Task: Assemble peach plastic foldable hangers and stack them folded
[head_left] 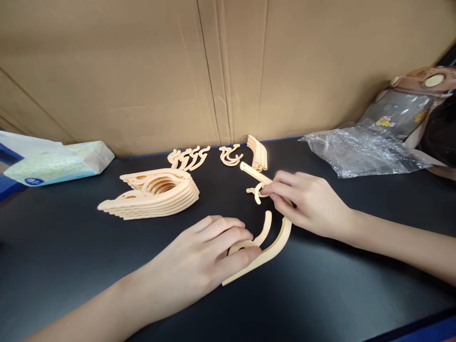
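Note:
My left hand (213, 251) presses and grips a beige plastic hanger arm (283, 237) against the table, fingers bent over its curved part. My right hand (306, 199) has its fingertips pinched on a small beige hanger hook (257, 194). Beneath those fingers lies a straight arm piece (249, 170), pointing away to the back left. How these pieces join is hidden by the right hand. To the left lies a neat stack of folded beige hangers (160, 202). Loose hooks (194, 156) lie in a row behind it, with several more hooks (230, 156) beside them.
A small stack of arm pieces (259, 154) stands at the back, before the cardboard wall (142, 71). A tissue pack (67, 164) lies at the left. Crumpled clear plastic bag (359, 149) and a clear bottle with brown top (395, 109) are at the right, on the black table (331, 294).

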### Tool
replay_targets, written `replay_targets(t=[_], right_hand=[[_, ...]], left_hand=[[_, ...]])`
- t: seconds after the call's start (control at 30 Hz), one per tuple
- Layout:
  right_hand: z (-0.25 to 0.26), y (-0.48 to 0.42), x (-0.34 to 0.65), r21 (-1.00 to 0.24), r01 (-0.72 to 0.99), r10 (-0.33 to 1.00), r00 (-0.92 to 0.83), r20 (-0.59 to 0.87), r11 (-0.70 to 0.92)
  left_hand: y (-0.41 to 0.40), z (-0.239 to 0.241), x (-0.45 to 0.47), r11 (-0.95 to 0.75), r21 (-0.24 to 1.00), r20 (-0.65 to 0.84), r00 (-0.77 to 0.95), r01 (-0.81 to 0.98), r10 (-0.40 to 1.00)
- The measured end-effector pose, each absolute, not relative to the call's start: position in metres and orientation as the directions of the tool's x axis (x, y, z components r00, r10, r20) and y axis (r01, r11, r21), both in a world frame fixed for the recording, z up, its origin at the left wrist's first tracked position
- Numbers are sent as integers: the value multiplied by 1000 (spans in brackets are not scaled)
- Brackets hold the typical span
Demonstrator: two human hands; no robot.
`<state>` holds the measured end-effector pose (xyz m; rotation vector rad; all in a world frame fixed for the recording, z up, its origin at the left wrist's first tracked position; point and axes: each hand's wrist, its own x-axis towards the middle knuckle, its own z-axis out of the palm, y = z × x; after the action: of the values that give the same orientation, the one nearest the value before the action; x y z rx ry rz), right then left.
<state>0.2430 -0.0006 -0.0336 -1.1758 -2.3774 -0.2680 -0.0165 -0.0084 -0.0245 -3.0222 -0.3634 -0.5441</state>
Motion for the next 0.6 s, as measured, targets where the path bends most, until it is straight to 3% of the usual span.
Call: replay_targets(t=[0.23,0.6], right_hand=[[-32,-1,242,-62,788,719,-523,458,613],[-34,-1,241,-8,769,682,-563,467,640]], left_hand=[[-9,-23,-16,-977,126,329,922,170,203],[-13,-21,-14,-976,106,358,908,192,217]])
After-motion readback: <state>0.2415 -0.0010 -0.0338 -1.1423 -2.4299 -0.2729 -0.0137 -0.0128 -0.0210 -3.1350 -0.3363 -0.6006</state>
